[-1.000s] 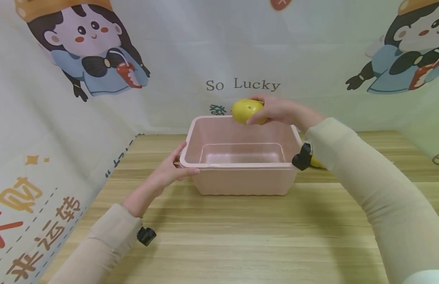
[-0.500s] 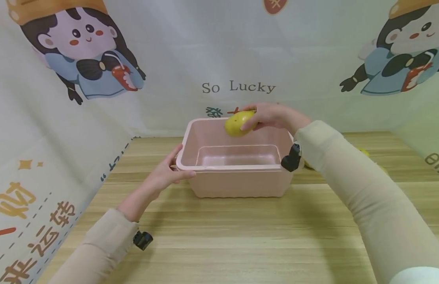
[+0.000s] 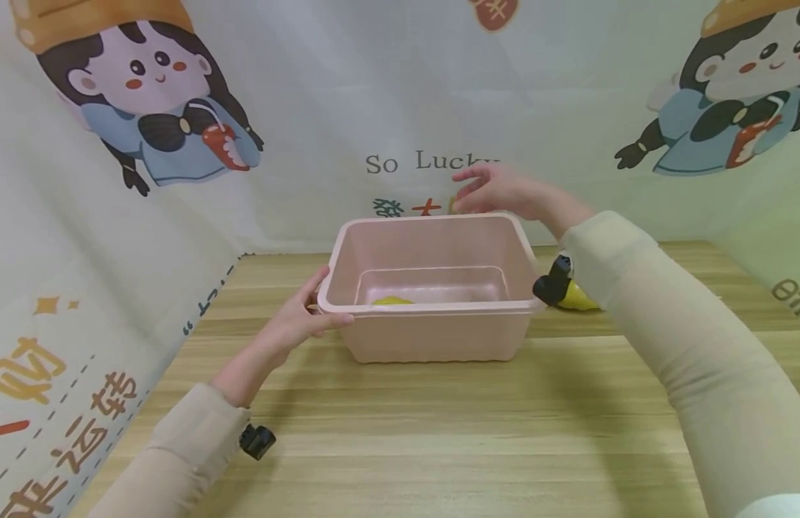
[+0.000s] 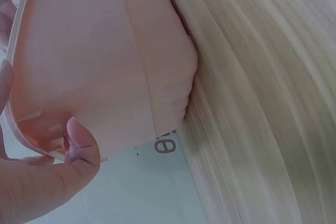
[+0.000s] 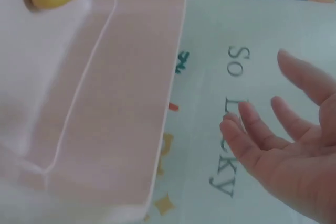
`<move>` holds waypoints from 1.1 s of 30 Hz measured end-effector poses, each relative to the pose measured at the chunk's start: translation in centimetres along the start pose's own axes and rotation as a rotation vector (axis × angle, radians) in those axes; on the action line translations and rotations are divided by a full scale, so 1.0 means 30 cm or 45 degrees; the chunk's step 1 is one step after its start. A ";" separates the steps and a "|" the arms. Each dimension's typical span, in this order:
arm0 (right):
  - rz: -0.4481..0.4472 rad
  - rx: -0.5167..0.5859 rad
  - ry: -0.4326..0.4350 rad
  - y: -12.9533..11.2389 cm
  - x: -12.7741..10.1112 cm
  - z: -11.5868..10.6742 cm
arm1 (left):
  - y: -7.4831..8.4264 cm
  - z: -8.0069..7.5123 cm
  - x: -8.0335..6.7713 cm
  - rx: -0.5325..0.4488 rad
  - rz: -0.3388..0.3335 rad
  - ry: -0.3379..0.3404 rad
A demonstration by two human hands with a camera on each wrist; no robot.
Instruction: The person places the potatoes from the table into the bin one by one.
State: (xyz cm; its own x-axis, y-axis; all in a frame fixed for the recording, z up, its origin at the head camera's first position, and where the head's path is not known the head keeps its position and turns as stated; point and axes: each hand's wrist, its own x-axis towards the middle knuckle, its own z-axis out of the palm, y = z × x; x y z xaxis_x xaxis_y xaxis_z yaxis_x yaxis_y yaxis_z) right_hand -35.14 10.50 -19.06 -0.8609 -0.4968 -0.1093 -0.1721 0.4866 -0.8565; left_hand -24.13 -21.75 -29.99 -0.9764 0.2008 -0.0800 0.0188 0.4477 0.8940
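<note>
Yellow round fruit (image 3: pixel 392 301) lies in the pink plastic tub (image 3: pixel 432 308).
Right hand (image 3: pixel 497 191) spread, empty; left hand (image 3: pixel 298 322) grips the rim; likely next: another fruit.

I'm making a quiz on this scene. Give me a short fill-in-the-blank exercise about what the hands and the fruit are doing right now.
1. The yellow fruit lies inside the pink ____.
2. The ____ hand grips the tub by its rim.
3. The right hand is open and holds ____.
4. The tub stands on a ____ table.

Missing words: tub; left; nothing; wooden
</note>
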 end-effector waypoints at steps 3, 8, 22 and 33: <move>-0.058 -0.019 0.028 0.009 -0.033 -0.047 | -0.004 -0.005 -0.003 -0.001 -0.007 0.008; -0.063 -0.030 0.059 0.049 -0.106 -0.127 | -0.005 -0.008 -0.003 -0.001 -0.012 0.013; 0.039 -0.095 0.145 0.233 -0.260 -0.252 | -0.002 -0.010 -0.009 0.018 0.000 0.006; 0.091 -0.056 0.190 0.380 -0.312 -0.277 | 0.000 -0.004 0.001 0.012 0.010 -0.002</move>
State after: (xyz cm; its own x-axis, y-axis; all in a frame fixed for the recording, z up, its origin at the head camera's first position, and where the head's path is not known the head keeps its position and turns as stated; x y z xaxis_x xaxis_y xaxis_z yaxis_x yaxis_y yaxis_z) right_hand -33.02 26.68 -23.62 -0.9327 -0.3493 -0.0899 -0.1263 0.5496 -0.8258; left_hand -24.19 -21.85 -29.94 -0.9757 0.2061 -0.0737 0.0288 0.4544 0.8904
